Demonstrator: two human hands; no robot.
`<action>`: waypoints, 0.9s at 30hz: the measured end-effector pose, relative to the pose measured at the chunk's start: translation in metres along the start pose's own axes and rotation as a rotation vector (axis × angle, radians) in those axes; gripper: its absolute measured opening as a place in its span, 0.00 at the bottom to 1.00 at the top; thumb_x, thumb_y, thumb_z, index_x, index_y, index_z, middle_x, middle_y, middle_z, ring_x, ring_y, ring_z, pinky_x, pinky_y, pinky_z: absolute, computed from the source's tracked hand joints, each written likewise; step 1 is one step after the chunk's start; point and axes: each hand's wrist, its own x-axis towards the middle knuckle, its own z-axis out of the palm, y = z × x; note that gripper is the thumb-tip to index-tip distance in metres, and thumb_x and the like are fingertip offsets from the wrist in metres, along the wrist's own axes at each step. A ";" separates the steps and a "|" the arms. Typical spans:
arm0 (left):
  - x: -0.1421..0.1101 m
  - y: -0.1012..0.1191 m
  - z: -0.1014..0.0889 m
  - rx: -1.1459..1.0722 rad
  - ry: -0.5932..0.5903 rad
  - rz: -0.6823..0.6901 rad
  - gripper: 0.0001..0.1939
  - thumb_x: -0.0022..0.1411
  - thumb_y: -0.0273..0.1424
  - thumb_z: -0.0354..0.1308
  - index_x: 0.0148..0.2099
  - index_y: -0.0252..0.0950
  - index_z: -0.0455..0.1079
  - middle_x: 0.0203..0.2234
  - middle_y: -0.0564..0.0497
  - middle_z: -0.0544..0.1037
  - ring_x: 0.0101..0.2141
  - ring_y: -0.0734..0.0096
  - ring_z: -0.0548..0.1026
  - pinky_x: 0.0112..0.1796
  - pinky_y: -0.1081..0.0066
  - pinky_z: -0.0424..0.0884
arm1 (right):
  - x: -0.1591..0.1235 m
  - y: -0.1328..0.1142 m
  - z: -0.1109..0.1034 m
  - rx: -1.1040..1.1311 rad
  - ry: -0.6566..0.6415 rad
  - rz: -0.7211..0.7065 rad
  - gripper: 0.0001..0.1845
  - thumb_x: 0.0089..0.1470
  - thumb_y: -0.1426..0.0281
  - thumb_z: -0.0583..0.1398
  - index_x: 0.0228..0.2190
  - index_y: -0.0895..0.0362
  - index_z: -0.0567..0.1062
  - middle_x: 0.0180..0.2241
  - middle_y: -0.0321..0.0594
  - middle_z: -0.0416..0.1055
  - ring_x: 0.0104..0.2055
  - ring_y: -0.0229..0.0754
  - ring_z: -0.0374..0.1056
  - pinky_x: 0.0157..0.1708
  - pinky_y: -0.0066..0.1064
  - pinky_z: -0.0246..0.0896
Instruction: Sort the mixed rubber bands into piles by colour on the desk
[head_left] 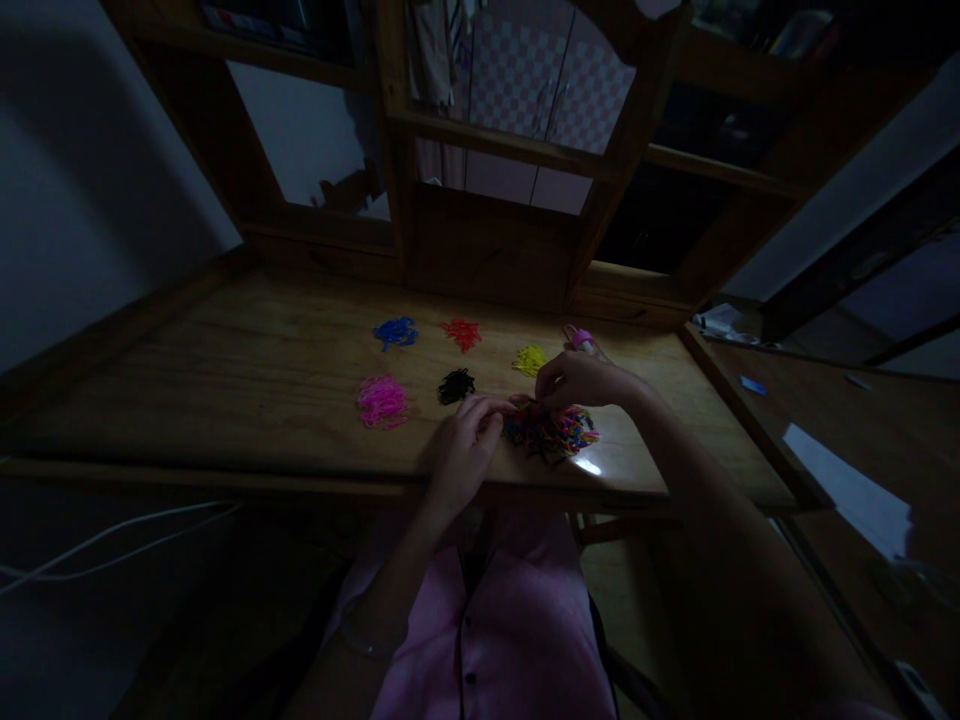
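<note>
A heap of mixed-colour small thin pieces (559,435) lies near the table's front edge; their exact kind is too small to make out. My right hand (574,382) bends over the heap's far side, thumb and fingers pinched together, and what they hold is hidden. From the left, my left hand (471,438) reaches to the heap with fingers stretched out and the thumb apart, fingertips at its edge. Sorted by colour, similar pieces form a black pile (456,386), a yellow pile (529,360), a red pile (462,334), a blue pile (395,332) and a pink pile (382,402).
A pink object with a loop (580,338) sits behind my right hand. The wooden table (225,390) backs onto a shelf unit (491,245) with a mirror. To the right, a white paper (847,490) lies on another wooden surface. White cables (112,540) hang at lower left.
</note>
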 end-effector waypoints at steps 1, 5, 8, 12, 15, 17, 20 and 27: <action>0.000 0.000 0.000 -0.005 0.002 0.004 0.13 0.66 0.26 0.48 0.42 0.40 0.75 0.44 0.49 0.76 0.48 0.66 0.73 0.49 0.68 0.69 | -0.001 0.004 -0.003 0.026 0.010 -0.006 0.07 0.45 0.65 0.68 0.28 0.56 0.81 0.27 0.37 0.78 0.30 0.40 0.71 0.37 0.33 0.63; 0.000 -0.002 0.001 -0.018 -0.008 -0.046 0.12 0.66 0.28 0.48 0.41 0.39 0.74 0.39 0.50 0.78 0.40 0.68 0.75 0.42 0.71 0.70 | 0.002 0.003 -0.009 0.137 0.055 -0.002 0.09 0.46 0.64 0.68 0.30 0.56 0.81 0.27 0.37 0.78 0.33 0.42 0.74 0.38 0.33 0.65; -0.001 -0.004 0.003 -0.005 -0.054 -0.136 0.12 0.65 0.29 0.49 0.40 0.40 0.74 0.30 0.54 0.77 0.30 0.71 0.74 0.33 0.73 0.68 | 0.015 -0.018 -0.002 0.268 0.096 -0.038 0.08 0.47 0.67 0.67 0.31 0.57 0.81 0.29 0.39 0.79 0.34 0.42 0.75 0.34 0.29 0.65; -0.002 -0.006 0.004 0.033 -0.043 -0.149 0.12 0.63 0.27 0.50 0.39 0.39 0.76 0.26 0.54 0.76 0.30 0.69 0.74 0.32 0.73 0.66 | 0.044 -0.049 0.019 0.345 0.154 -0.121 0.06 0.47 0.73 0.66 0.31 0.61 0.80 0.31 0.42 0.79 0.32 0.41 0.75 0.30 0.26 0.66; -0.002 -0.006 0.004 0.035 -0.024 -0.139 0.12 0.63 0.27 0.50 0.40 0.39 0.76 0.27 0.54 0.77 0.32 0.69 0.74 0.35 0.72 0.67 | 0.062 -0.058 0.032 0.275 0.223 -0.168 0.07 0.45 0.76 0.66 0.32 0.62 0.80 0.31 0.43 0.79 0.33 0.41 0.74 0.30 0.27 0.66; -0.002 -0.006 0.003 0.039 -0.017 -0.129 0.12 0.63 0.27 0.50 0.39 0.39 0.76 0.28 0.53 0.77 0.32 0.69 0.74 0.35 0.71 0.67 | 0.066 -0.055 0.032 0.292 0.231 -0.176 0.09 0.46 0.77 0.66 0.34 0.60 0.79 0.32 0.42 0.80 0.34 0.40 0.75 0.33 0.27 0.67; -0.003 -0.005 0.003 0.045 -0.028 -0.134 0.11 0.63 0.28 0.50 0.39 0.39 0.75 0.26 0.54 0.75 0.30 0.70 0.73 0.33 0.72 0.65 | 0.055 -0.044 0.021 0.336 0.236 -0.154 0.10 0.49 0.77 0.64 0.36 0.59 0.79 0.35 0.42 0.80 0.36 0.39 0.75 0.36 0.27 0.68; -0.003 -0.002 0.003 -0.060 -0.061 -0.198 0.13 0.64 0.31 0.48 0.40 0.39 0.74 0.22 0.55 0.70 0.24 0.73 0.68 0.25 0.75 0.61 | 0.002 -0.018 -0.002 0.040 0.050 -0.201 0.08 0.49 0.76 0.62 0.33 0.57 0.80 0.33 0.39 0.79 0.35 0.40 0.73 0.35 0.27 0.64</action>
